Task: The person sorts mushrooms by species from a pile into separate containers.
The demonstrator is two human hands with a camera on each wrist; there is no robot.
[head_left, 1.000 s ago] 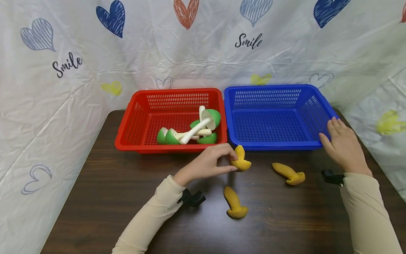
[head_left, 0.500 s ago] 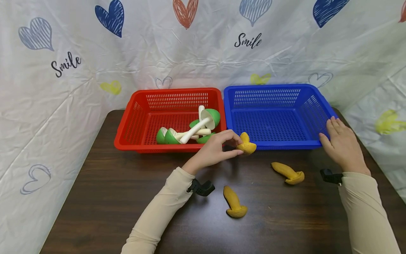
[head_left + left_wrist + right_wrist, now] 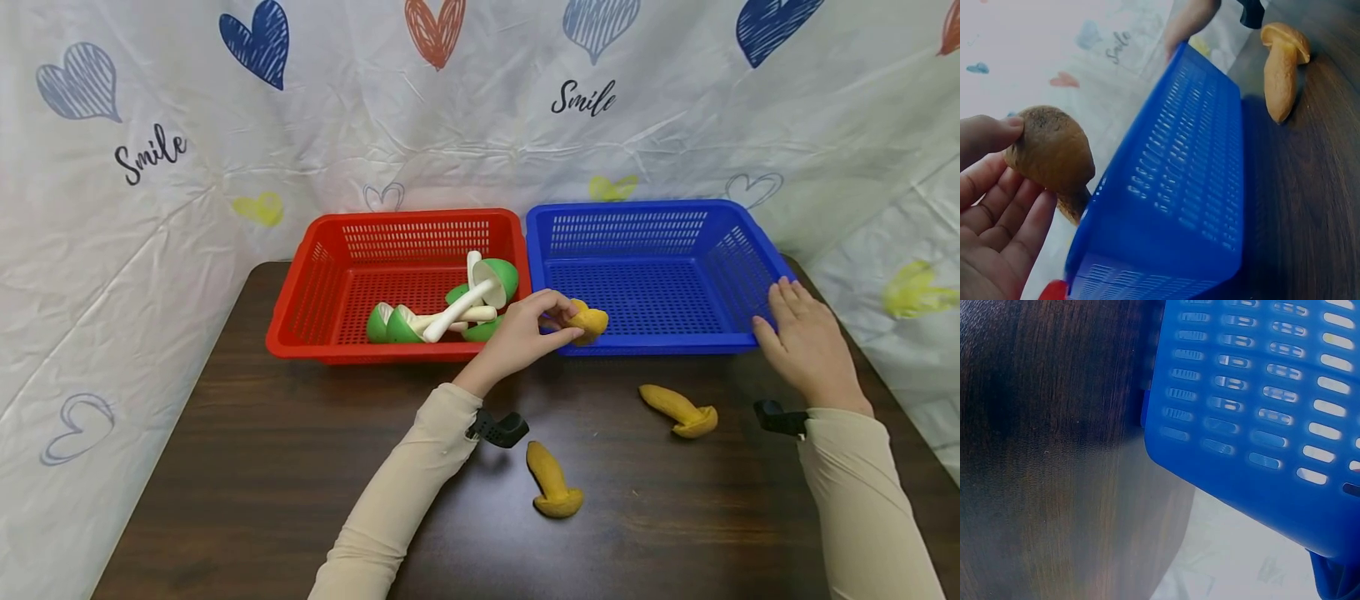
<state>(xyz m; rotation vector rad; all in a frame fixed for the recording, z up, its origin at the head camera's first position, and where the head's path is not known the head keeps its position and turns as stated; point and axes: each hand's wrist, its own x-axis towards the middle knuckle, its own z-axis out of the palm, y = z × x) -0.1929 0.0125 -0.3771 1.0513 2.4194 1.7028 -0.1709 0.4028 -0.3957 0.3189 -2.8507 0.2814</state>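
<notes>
My left hand [image 3: 525,333] pinches a yellow toy mushroom [image 3: 588,322] between thumb and fingers, over the front left corner of the blue basket [image 3: 652,342]. In the left wrist view the mushroom [image 3: 1054,150] has a rounded cap with a dark patch, and its stem overlaps the basket's rim. My right hand [image 3: 813,350] rests with straight fingers on the basket's right front corner. Two more yellow mushrooms lie on the table: one [image 3: 678,410] in front of the blue basket, another [image 3: 553,482] closer to me. The right wrist view shows the slotted basket wall [image 3: 1241,375], not the hand.
A red basket [image 3: 397,352] stands directly left of the blue one, with several green-capped, white-stemmed mushrooms [image 3: 465,310] inside. Both baskets sit at the back of the dark wooden table [image 3: 262,483]. Behind them hangs a white cloth [image 3: 480,108] printed with hearts.
My left hand has carried the yellow mushroom away from me and slightly right, from in front of the baskets to over the blue rim. The right hand stays on the blue basket's corner.
</notes>
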